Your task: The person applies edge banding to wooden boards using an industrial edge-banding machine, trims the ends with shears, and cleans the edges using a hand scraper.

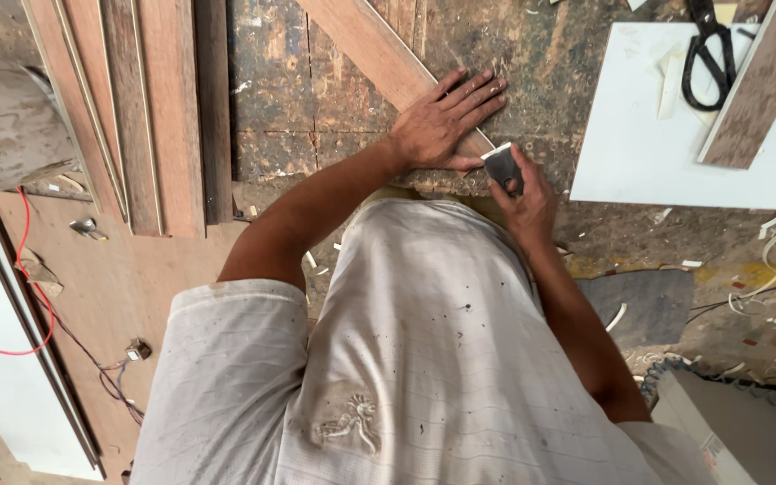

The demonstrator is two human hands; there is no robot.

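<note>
**At the bench edge: scraping the strip**

On the scarred workbench, the left hand lay flat, fingers spread, pinning a long reddish wooden strip. The right hand pinched a small dark scraper blade at the strip's near end. Firm pinning and a steady blade angle seemed wise.

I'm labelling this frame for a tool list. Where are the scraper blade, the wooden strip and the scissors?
scraper blade point(502, 167), head view, on its dark flat face above the right hand's fingers.
wooden strip point(372, 45), head view, on its bare upper stretch.
scissors point(708, 56), head view, on the black handle loops.
</note>
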